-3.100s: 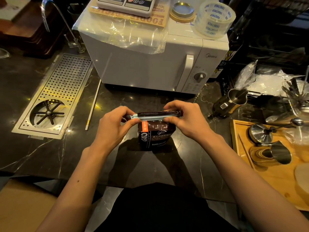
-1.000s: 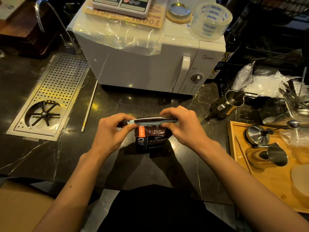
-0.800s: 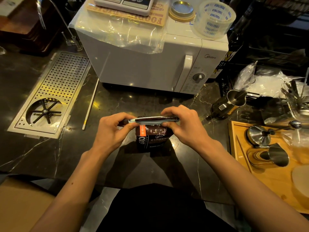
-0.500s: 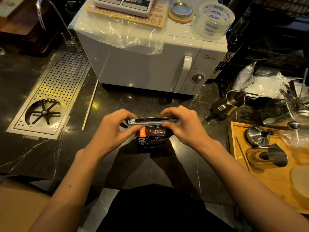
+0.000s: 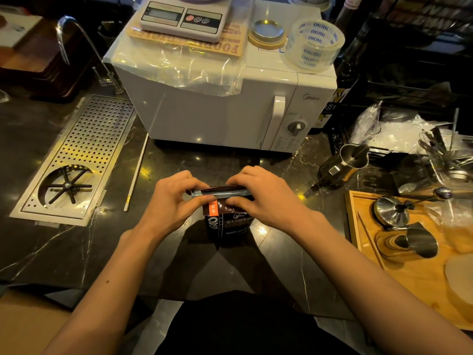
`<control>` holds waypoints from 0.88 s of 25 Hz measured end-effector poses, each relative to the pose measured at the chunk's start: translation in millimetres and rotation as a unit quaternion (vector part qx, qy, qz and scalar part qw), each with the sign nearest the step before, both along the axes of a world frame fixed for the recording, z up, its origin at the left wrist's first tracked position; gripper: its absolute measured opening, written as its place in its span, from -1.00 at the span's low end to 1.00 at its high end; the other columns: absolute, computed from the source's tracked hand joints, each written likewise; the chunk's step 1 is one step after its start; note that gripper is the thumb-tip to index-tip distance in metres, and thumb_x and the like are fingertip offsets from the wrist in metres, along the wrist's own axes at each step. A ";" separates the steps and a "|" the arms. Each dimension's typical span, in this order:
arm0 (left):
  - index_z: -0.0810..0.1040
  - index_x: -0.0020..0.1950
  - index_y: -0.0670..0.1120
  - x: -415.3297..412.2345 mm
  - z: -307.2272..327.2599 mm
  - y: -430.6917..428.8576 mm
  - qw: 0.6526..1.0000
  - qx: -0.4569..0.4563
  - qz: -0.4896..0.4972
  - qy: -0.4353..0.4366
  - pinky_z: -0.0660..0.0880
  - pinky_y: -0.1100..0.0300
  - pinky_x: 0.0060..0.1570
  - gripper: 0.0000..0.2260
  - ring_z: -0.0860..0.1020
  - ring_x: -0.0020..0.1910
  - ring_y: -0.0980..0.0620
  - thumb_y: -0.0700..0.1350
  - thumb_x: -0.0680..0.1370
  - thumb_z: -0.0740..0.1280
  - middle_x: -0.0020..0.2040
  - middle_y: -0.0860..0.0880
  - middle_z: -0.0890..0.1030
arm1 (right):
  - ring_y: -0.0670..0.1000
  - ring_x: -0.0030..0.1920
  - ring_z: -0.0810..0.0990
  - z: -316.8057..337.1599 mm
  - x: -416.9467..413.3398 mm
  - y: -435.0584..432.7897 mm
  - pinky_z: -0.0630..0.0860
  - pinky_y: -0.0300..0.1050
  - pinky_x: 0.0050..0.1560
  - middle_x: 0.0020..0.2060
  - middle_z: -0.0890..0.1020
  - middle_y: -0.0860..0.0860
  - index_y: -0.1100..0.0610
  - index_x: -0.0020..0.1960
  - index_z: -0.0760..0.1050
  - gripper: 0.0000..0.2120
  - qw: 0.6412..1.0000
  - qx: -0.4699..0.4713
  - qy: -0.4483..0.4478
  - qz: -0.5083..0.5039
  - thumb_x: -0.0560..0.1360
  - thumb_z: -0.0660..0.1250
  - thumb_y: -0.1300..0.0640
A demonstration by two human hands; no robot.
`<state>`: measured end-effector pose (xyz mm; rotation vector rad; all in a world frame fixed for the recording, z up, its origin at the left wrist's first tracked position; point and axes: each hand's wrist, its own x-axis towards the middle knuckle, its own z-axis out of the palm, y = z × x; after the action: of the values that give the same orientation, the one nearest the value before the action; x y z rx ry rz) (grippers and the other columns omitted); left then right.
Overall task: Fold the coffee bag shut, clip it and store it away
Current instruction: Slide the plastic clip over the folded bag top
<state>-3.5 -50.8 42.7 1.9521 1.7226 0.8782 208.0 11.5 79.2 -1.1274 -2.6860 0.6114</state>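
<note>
A dark brown coffee bag (image 5: 226,222) with an orange label stands upright on the black marble counter, straight in front of me. Its folded top lies inside a long pale blue clip (image 5: 221,192) that runs across the bag. My left hand (image 5: 171,201) pinches the clip's left end, thumb in front and fingers behind. My right hand (image 5: 261,194) pinches the right end of the clip and the bag's top the same way. Both hands hide the clip's ends.
A white microwave (image 5: 220,108) stands behind the bag, with a scale (image 5: 184,17) and a tape roll (image 5: 313,44) on top. A perforated metal drip tray (image 5: 76,160) lies left, a thin white stick (image 5: 135,175) beside it. A steel pitcher (image 5: 343,162) and a wooden tray (image 5: 419,272) with steel cups sit right.
Both hands have closed in toward each other along the clip, so less of it shows between them. The bag stands in the same spot.
</note>
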 end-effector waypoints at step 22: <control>0.68 -0.07 -0.11 8.4 3.4 1.3 1.000 -0.007 0.020 -0.006 0.37 0.37 -0.20 -0.87 0.52 -0.22 0.11 -0.12 0.42 0.52 -0.22 -0.01 0.59 | 0.02 -0.12 0.54 -16.2 -15.2 -4.0 0.29 -0.14 -0.28 -0.16 0.58 -0.04 0.05 0.01 0.57 -0.86 0.993 0.112 -0.001 -0.023 0.50 0.37 0.02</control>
<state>4.9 -49.5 46.1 1.9054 1.7617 0.8890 192.9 7.5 63.0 -1.1236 -2.6404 0.2931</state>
